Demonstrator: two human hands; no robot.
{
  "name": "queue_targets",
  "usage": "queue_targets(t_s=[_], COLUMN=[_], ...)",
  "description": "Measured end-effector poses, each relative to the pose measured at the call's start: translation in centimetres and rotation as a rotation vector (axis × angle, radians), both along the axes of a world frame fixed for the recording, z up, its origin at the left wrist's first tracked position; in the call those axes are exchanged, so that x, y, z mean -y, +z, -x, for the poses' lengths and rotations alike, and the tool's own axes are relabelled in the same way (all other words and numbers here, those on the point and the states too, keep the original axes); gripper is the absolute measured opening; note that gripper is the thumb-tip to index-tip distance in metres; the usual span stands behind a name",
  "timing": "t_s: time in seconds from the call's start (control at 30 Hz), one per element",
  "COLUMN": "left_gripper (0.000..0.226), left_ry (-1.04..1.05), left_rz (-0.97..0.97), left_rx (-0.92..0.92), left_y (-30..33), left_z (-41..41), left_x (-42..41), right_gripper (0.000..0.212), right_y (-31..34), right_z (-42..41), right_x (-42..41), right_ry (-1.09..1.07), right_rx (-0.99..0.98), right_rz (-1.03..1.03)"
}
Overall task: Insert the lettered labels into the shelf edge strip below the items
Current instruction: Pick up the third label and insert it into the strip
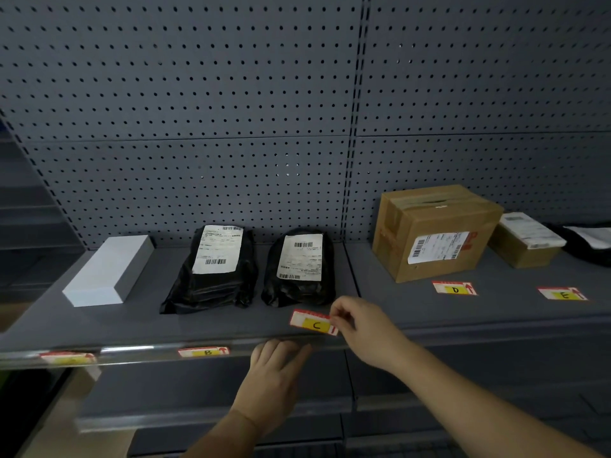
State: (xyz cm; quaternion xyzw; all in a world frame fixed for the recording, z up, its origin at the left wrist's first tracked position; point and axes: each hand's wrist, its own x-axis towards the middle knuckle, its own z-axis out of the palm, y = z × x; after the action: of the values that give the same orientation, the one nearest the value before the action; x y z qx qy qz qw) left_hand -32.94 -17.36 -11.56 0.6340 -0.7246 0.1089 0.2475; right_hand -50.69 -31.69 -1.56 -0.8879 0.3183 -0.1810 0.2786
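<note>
My right hand pinches the right end of the red, white and yellow label C, held just above the shelf's front edge in front of the right black parcel. Below it, my left hand touches the clear edge strip with its fingertips. Label B and another label, its letter unreadable, sit inside the strip. Labels D and E lie loose on the shelf at the right.
On the grey shelf stand a white box, a left black parcel, a large cardboard box and a smaller carton. Grey pegboard rises behind. A lower shelf juts out beneath my arms.
</note>
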Motion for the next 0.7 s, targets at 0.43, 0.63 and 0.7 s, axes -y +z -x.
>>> queue_targets(t_s=[0.43, 0.63, 0.7], left_gripper=[0.066, 0.067, 0.065], left_ry=[0.072, 0.071, 0.077], left_rz=[-0.117, -0.140, -0.157], left_rx=[0.001, -0.011, -0.011], left_y=[0.8, 1.1, 1.1], left_z=[1.2, 1.3, 1.4], left_x=[-0.8, -0.9, -1.0], right_gripper=[0.009, 0.009, 0.010], right_y=[-1.5, -2.3, -2.5], right_z=[-1.4, -1.8, -1.9], right_x=[-1.0, -1.0, -1.2], right_ry=[0.128, 0.145, 0.129], right_rx=[-0.127, -0.143, -0.140], right_rz=[0.369, 0.442, 0.474])
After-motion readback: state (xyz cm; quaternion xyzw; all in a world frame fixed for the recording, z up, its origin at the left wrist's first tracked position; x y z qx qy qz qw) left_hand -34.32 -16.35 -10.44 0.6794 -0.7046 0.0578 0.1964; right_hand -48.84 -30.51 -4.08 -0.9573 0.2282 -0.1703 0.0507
